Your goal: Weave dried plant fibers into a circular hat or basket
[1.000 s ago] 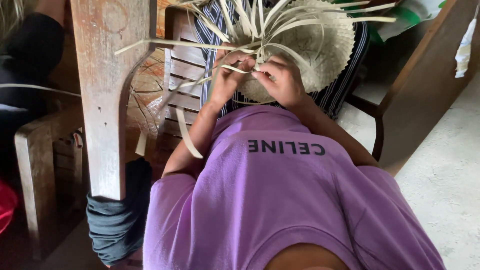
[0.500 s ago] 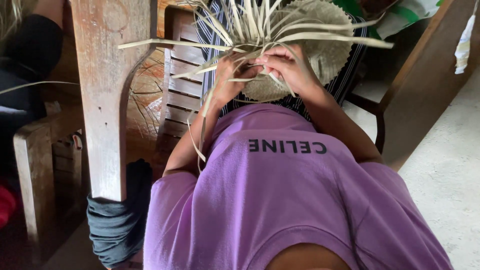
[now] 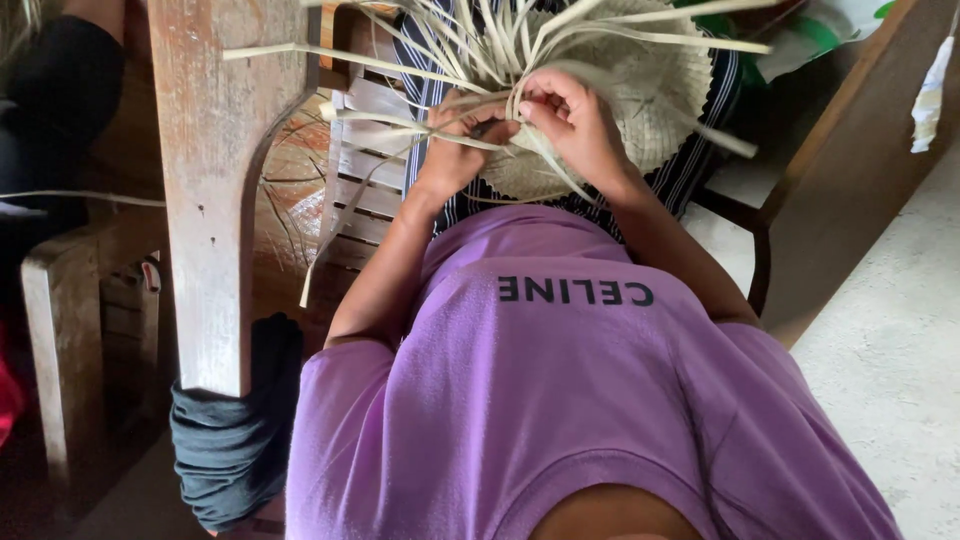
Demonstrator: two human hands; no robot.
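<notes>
- Round pale woven straw piece (image 3: pixel 640 90), hat-like, upper centre of frame, resting on a dark striped cloth (image 3: pixel 690 170); many loose flat pale straw strips (image 3: pixel 480 40) fan out from its near edge toward top and left.
- Right hand (image 3: pixel 575 125) upper centre, on the woven edge, fingers pinched together on a strip.
- Left hand (image 3: pixel 455 140) just left of the right hand, fingertips nearly touching it, closed on strips too; one long strip trails down-left from it.
- Both hands sit over the near rim of the weave, above the purple short-sleeved shirt (image 3: pixel 600 400) that fills the lower centre.
- Slatted wooden chair seat (image 3: pixel 365 180) under the strips, left of the hands.
- Worn thick wooden post (image 3: pixel 220 190) at left, dark grey cloth (image 3: pixel 230 440) bunched at its lower end.
- Pale concrete floor (image 3: pixel 890 350) at right.
</notes>
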